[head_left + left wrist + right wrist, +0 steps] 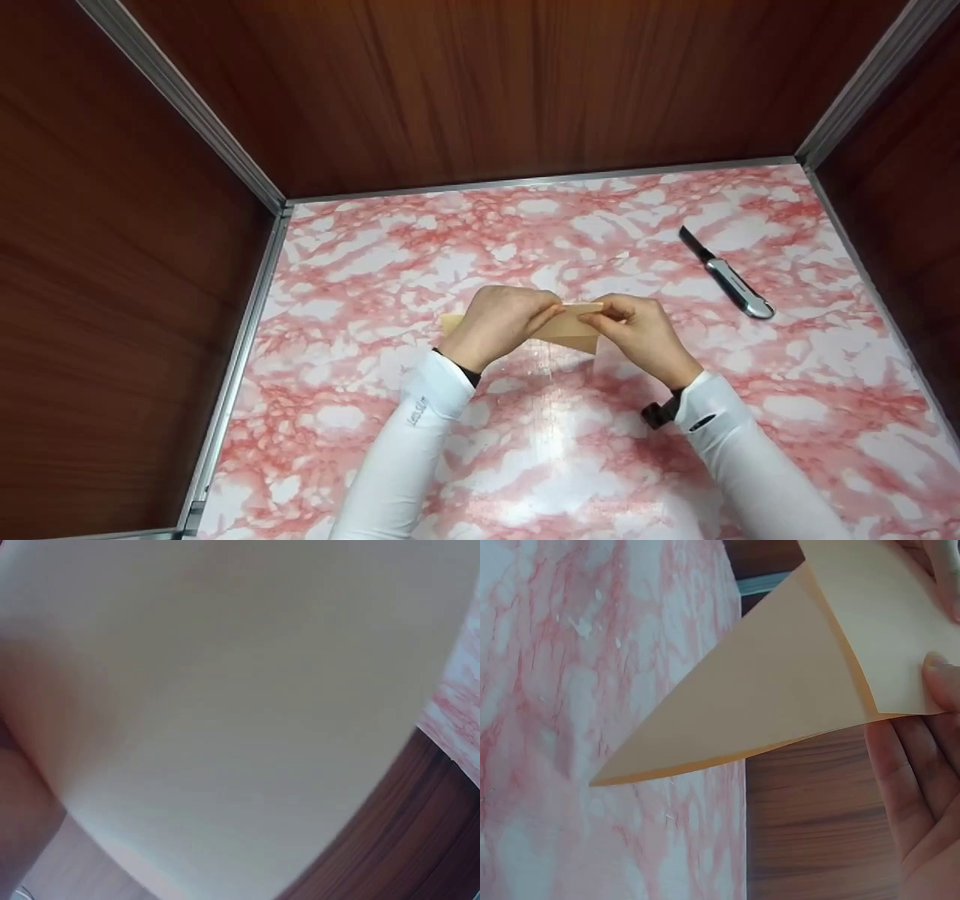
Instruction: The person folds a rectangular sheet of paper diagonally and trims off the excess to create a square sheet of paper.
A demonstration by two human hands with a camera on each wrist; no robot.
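Observation:
Both hands hold a tan sheet of folded paper (566, 328) up over the table. My left hand (501, 321) pinches its upper edge from the left, and my right hand (639, 330) pinches the same edge a short way to the right. In the right wrist view the paper (742, 694) has a folded flap and tapers to a point. There the right thumb (941, 675) presses on the flap while the fingers lie behind it. Blurred and close, the paper (247, 712) fills most of the left wrist view.
A utility knife (737, 286) with a grey and black handle lies on the table to the right, beyond the right hand. The red-and-white marbled table (360, 300) is enclosed by dark wood-grain panels (525, 90) at the back and sides, with metal strips along the edges.

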